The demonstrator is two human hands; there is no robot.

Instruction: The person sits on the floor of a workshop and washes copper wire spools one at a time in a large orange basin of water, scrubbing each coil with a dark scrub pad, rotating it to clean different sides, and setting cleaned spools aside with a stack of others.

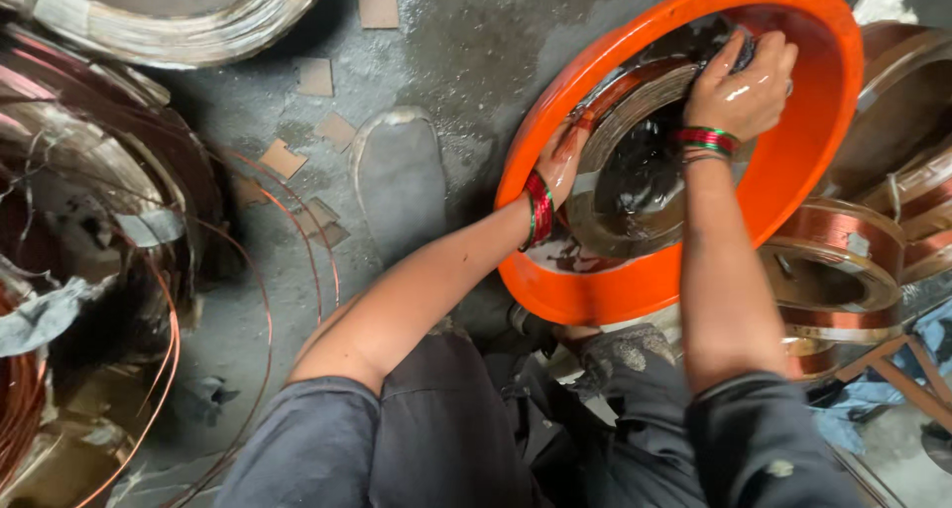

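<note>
An orange plastic basin (808,161) stands tilted in front of me, with dark liquid and a round copper wire coil (635,102) inside. My left hand (561,156) grips the coil's left edge, fingers partly hidden behind it. My right hand (746,82) is wet and closed on a dark wad (722,47) pressed against the coil's top right. Both wrists wear red and green bangles.
Several copper coils (843,250) are stacked to the right of the basin. Large coils and loose copper wire (89,221) lie at the left. Cardboard scraps (315,76) and a grey shoe-like shape (400,176) rest on the wet concrete floor.
</note>
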